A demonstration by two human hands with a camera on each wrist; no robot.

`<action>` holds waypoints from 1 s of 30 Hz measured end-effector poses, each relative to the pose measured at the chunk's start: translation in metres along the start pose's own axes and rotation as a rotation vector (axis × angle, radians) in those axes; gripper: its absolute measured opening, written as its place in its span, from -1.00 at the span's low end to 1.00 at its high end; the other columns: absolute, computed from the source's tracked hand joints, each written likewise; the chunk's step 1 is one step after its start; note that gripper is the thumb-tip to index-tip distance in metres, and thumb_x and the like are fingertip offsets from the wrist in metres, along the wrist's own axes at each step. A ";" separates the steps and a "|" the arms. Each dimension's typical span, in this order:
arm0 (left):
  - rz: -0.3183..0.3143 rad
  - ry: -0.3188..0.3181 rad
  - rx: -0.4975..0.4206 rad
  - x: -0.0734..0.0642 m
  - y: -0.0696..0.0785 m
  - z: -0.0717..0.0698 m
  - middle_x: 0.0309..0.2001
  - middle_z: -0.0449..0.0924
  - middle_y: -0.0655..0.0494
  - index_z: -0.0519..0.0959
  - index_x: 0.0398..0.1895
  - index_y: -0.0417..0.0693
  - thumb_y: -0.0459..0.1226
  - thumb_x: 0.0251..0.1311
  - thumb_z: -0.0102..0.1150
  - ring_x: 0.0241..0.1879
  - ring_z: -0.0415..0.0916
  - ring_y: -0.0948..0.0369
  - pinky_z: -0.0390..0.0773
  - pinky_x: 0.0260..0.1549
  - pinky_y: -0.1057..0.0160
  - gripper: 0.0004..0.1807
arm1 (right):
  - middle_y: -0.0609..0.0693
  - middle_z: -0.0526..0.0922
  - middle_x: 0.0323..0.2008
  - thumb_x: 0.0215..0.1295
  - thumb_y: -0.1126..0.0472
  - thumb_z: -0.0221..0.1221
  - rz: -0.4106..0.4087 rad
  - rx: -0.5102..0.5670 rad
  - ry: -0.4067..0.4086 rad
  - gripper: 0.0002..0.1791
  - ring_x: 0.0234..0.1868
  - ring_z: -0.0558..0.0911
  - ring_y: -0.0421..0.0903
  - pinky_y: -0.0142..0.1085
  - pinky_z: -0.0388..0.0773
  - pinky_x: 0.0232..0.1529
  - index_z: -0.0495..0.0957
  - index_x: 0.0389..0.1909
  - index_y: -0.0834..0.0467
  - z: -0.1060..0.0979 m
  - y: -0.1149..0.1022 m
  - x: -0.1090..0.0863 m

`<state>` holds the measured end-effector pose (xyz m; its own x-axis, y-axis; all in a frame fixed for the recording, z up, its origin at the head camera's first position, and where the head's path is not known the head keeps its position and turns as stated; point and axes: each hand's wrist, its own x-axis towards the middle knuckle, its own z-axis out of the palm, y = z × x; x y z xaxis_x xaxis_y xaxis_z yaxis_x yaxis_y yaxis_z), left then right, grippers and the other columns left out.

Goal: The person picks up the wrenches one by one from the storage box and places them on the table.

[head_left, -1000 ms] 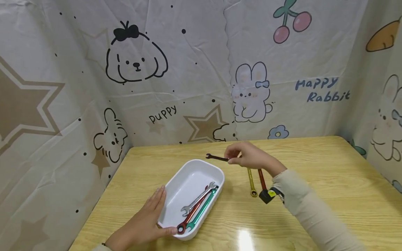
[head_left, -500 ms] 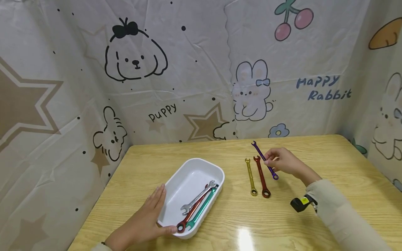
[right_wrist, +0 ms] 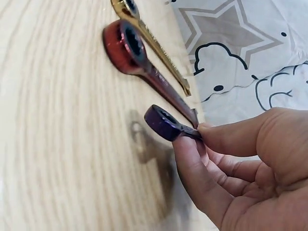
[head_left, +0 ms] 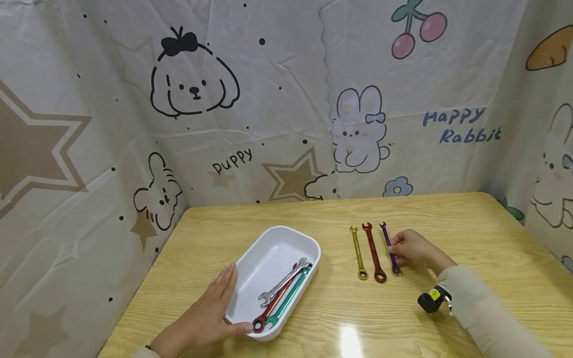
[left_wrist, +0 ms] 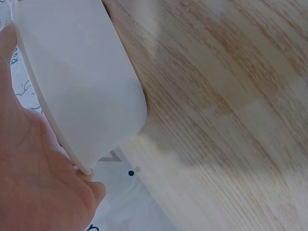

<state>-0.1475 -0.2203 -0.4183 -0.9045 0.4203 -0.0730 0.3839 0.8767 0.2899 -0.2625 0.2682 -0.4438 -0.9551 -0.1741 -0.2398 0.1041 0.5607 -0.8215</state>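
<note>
My right hand (head_left: 412, 247) pinches a small purple combination wrench (head_left: 386, 234) between thumb and fingers. In the right wrist view, its ring end (right_wrist: 163, 122) sticks out past the fingertips, close over the table. To its left lie a red wrench (head_left: 373, 253) and a gold wrench (head_left: 357, 252), roughly parallel. My left hand (head_left: 203, 313) rests against the near left corner of a white tray (head_left: 255, 253), fingers straight along one side and thumb at the front rim. Inside the tray are a silver wrench (head_left: 282, 284), a dark red wrench (head_left: 274, 304) and a green wrench (head_left: 290, 297).
The wooden table (head_left: 340, 308) reaches back to a printed cloth (head_left: 277, 99) hung behind it and along the sides. A black wrist camera (head_left: 431, 300) sits below my right sleeve.
My right hand has carried the purple wrench from behind the tray to the right of the red wrench, then lowered and straightened it. The left hand and tray have stayed put.
</note>
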 end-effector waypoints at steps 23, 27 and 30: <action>-0.005 -0.014 -0.014 -0.001 0.002 -0.002 0.52 -0.38 -0.10 -0.21 0.51 -0.24 0.43 -0.07 0.10 0.49 -0.32 -0.10 -0.06 0.38 -0.17 0.33 | 0.06 0.51 -0.56 0.23 0.38 0.18 0.050 -0.228 0.069 -0.85 -0.63 0.54 -0.19 -0.37 0.55 -0.57 0.46 -0.50 0.32 0.008 -0.013 0.000; -0.007 -0.016 -0.013 -0.001 0.002 -0.002 0.53 -0.37 -0.10 -0.21 0.51 -0.24 0.44 -0.08 0.11 0.49 -0.31 -0.11 -0.05 0.38 -0.18 0.33 | 0.07 0.51 -0.57 0.23 0.37 0.18 0.064 -0.244 0.060 -0.85 -0.63 0.55 -0.19 -0.37 0.55 -0.56 0.46 -0.50 0.32 0.007 -0.015 -0.001; -0.005 -0.018 -0.008 -0.001 0.002 -0.002 0.53 -0.37 -0.11 -0.21 0.51 -0.23 0.45 -0.08 0.10 0.49 -0.30 -0.11 -0.06 0.38 -0.18 0.34 | 0.07 0.51 -0.58 0.23 0.37 0.18 0.073 -0.259 0.056 -0.84 -0.64 0.54 -0.19 -0.37 0.55 -0.56 0.46 -0.50 0.32 0.006 -0.016 -0.002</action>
<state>-0.1464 -0.2193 -0.4160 -0.9031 0.4196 -0.0913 0.3774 0.8771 0.2972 -0.2608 0.2544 -0.4336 -0.9624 -0.0848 -0.2582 0.1053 0.7595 -0.6419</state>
